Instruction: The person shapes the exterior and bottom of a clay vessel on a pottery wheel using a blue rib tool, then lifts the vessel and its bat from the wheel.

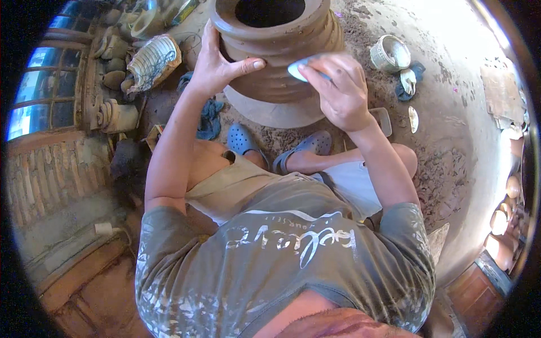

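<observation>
A large brown clay pot [265, 62] with a wide dark mouth and ridged sides stands at the top centre on a pale round base [270, 112]. My left hand [222, 67] grips the pot's left side, thumb lying across its front and fingers reaching up along the wall below the rim. My right hand [341, 90], closed round a small flat light-blue oval tool [297, 70], is at the front right of the pot, with the tool against or very near the clay; exact contact is unclear.
Blue clogs [242, 138] are on my feet below the base. A white bucket [389, 53], dark cloths [208, 121], a clear tub [382, 118] and scattered clay surround me. Stacked pottery [112, 73] and a ribbed pale object [152, 62] are at left, by a window [45, 90].
</observation>
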